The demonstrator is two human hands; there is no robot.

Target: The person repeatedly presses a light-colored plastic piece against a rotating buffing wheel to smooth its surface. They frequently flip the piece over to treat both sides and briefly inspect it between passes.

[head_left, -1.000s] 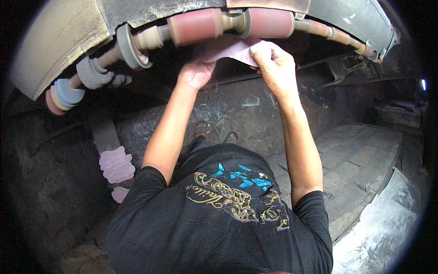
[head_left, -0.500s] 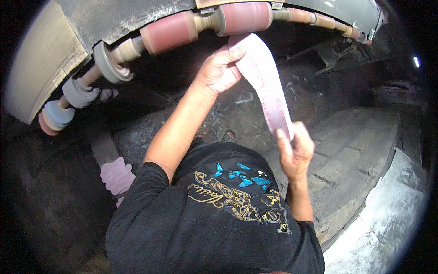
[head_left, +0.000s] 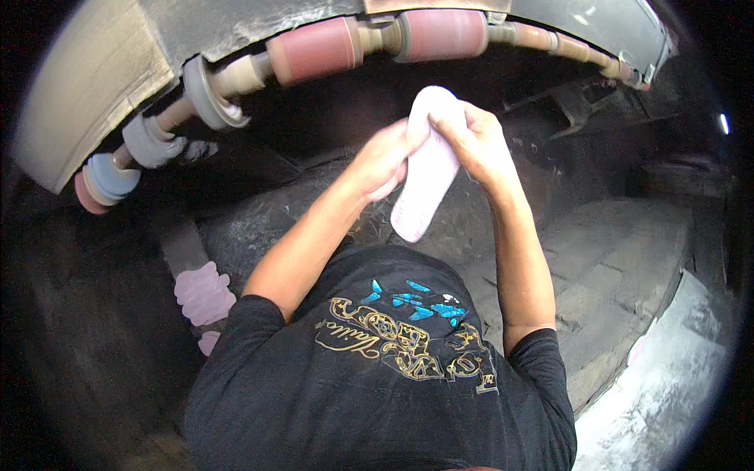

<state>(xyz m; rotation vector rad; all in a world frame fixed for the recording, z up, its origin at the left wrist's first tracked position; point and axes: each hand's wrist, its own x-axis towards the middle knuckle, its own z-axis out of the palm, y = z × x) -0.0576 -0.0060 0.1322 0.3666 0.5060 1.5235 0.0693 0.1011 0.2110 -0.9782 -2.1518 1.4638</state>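
Observation:
A pale pink shoe insole [head_left: 424, 184] hangs between my two hands, its narrower end pointing down toward my shirt. My left hand [head_left: 385, 161] grips its left edge near the upper part, fingers behind it. On the opposite edge, my right hand [head_left: 477, 141] is closed with the thumb lying on its face. Just beyond the insole runs a spinning shaft carrying a reddish sanding drum [head_left: 442, 36] and a second reddish drum [head_left: 316, 51]. The insole stands apart from both.
A grey wheel [head_left: 206, 93] and several smaller wheels sit along the shaft's left part, under a dusty hood [head_left: 236, 27]. Lower left lies a pile of pinkish insoles [head_left: 204, 294]. At right is a grey block-patterned surface [head_left: 605, 259], with a whitish dusty sheet [head_left: 667, 377] beside it.
The insole has come away from the drum and turned, its lower end now toward me. My right hand has moved up from the lower end to the upper edge.

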